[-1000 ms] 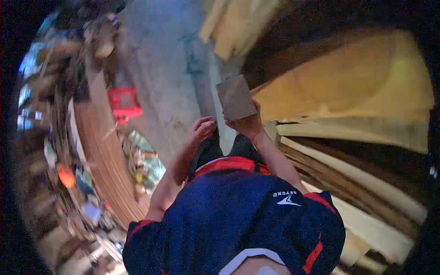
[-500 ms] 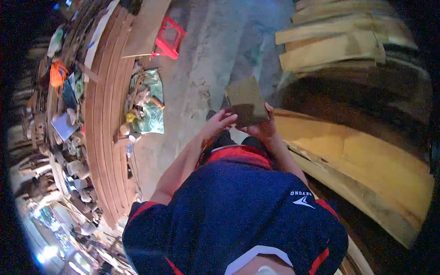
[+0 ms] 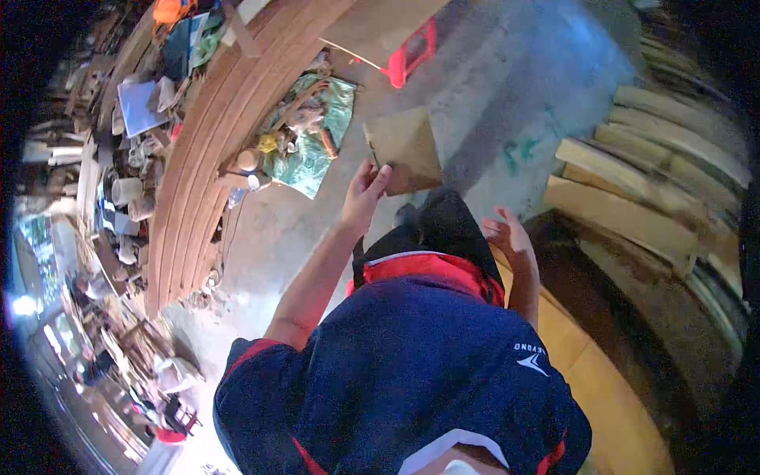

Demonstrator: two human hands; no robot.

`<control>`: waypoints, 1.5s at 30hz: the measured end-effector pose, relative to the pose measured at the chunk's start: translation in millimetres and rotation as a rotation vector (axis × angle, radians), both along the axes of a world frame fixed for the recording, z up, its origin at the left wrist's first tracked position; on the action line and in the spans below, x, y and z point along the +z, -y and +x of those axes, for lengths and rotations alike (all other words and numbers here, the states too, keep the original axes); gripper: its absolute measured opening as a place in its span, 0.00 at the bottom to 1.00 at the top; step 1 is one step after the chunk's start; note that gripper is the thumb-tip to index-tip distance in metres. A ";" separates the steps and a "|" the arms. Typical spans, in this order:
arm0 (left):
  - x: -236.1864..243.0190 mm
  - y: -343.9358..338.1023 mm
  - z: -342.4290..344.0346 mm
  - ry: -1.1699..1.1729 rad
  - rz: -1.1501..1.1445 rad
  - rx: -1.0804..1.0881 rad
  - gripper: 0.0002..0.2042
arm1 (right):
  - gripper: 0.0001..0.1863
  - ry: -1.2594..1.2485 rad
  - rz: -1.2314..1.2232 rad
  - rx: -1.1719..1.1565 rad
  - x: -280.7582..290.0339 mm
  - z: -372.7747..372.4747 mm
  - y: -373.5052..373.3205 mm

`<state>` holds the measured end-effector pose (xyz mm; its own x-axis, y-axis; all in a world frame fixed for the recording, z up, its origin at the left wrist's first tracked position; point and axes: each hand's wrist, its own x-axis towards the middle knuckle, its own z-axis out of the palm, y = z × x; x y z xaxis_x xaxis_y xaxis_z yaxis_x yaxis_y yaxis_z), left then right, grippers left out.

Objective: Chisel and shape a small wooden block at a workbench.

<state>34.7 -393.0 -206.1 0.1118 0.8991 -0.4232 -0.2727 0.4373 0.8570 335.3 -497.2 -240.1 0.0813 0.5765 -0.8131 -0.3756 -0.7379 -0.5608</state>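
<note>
My left hand (image 3: 368, 190) grips a flat, square brown board (image 3: 404, 150) by its near left corner, thumb on top. The board is held out in front of me, over the concrete floor. My right hand (image 3: 508, 233) is apart from it, off to the right, its fingers spread and nothing in them. Beneath that hand lies the edge of a long yellowish wooden plank.
Long brown beams (image 3: 206, 150) run along the left, with a cluttered heap of items beyond. A green sheet (image 3: 321, 170) with scraps lies beside them. Ahead stands a red plastic stool (image 3: 412, 55). Stacked planks (image 3: 625, 222) lie at the right.
My right hand has let go of the board and moved right. My left hand now holds it alone. The view has turned, so the surroundings have shifted.
</note>
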 end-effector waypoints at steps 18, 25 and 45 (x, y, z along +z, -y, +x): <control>50.5 -225.3 -7.7 -0.133 0.056 0.406 0.12 | 0.25 -0.138 0.356 0.868 23.5 -82.8 -454.1; 85.4 -287.5 -37.8 -0.448 0.239 0.492 0.12 | 0.19 -0.370 0.266 0.640 44.3 -193.5 -523.0; 35.9 -378.3 -287.6 -1.074 -0.106 0.424 0.10 | 0.23 0.467 -0.191 0.211 -129.2 -260.6 -684.0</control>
